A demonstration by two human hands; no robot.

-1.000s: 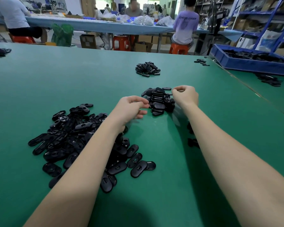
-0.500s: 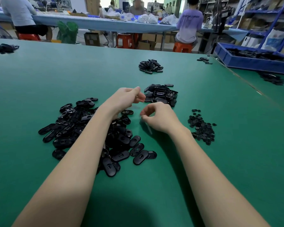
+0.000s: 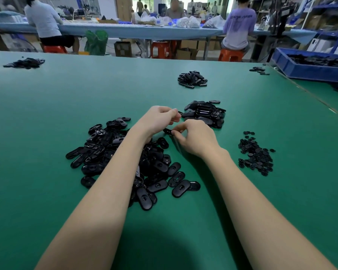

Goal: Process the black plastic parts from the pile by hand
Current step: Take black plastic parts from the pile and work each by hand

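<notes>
Since half a second ago the right hand (image 3: 195,139) has closed in under the left hand (image 3: 158,119); both now pinch one black part (image 3: 167,131) between them, above the big pile (image 3: 125,156) on the green worktop (image 3: 47,114).

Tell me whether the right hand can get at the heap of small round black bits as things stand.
Probably yes: the small round bits lie on open green table beside the right hand, nothing between, though it pinches a black part.
</notes>
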